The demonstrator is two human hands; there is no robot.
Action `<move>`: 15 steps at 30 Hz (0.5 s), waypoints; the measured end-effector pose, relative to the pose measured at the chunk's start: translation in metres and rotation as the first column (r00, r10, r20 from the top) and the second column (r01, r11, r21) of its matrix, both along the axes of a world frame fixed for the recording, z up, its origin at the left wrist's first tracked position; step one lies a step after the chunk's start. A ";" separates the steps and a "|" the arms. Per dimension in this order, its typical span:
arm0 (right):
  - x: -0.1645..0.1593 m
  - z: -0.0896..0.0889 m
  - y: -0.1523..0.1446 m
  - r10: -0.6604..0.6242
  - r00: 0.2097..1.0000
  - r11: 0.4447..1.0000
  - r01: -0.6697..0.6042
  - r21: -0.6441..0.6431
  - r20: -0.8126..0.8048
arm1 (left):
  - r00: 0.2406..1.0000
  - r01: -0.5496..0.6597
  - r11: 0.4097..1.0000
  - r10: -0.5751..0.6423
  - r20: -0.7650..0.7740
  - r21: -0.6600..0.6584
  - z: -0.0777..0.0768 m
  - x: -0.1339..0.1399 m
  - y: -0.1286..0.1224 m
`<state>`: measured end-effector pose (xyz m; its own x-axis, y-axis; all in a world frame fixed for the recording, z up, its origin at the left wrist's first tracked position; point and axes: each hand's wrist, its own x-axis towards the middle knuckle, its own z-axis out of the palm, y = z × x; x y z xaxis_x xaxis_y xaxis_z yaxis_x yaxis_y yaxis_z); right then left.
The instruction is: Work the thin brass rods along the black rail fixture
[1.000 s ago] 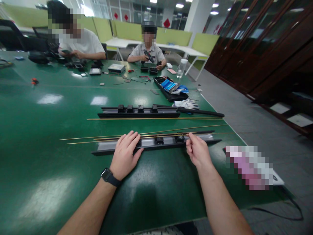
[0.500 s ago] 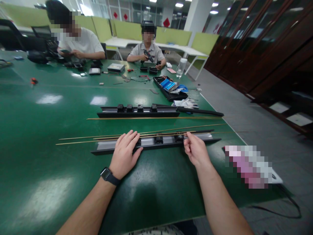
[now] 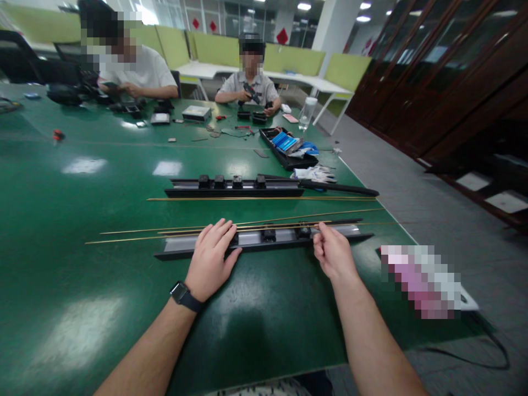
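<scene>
The green table (image 3: pixel 91 212) bears rails (image 3: pixel 235 193), rods (image 3: pixel 264 198), tray (image 3: pixel 301 163).

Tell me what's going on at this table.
A person works with both hands at a dark rail holding black blocks. The left hand lies spread over the rail, while the right hand pinches a thin golden rod running lengthwise above it. A second rail, bearing four blocks, lies farther off. Across the table, one co-worker handles something unclear; another holds a drill-like tool.
</scene>
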<state>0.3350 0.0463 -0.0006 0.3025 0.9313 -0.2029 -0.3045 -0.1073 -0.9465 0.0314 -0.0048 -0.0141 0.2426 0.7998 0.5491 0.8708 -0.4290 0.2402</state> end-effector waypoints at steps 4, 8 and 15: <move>0.000 0.000 0.000 0.044 0.999 0.999 -0.044 -0.012 0.000 | 1.000 -0.002 1.000 0.002 -0.006 0.005 0.002 0.001 0.000; 0.001 0.000 0.000 -0.004 1.000 1.000 0.004 -0.007 -0.018 | 1.000 -0.002 1.000 0.002 -0.008 0.006 0.002 0.001 0.000; 0.000 0.000 0.000 0.053 0.999 0.998 -0.053 -0.020 -0.004 | 1.000 -0.003 1.000 0.003 0.004 -0.007 0.000 0.000 0.000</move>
